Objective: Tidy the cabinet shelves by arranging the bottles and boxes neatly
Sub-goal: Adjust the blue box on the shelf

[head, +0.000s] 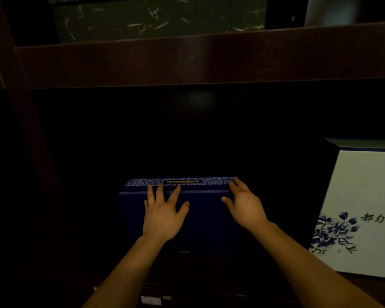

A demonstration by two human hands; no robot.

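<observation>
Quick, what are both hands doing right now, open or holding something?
Left hand: open, fingers spread flat on the dark blue box.
Right hand: open, fingertips touching the box's upper right corner.

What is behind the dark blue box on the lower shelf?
Behind the dark blue box only unlit shelf space shows; nothing can be made out there. The box itself hides the shelf floor right behind it. The left hand and right hand rest on it.
</observation>
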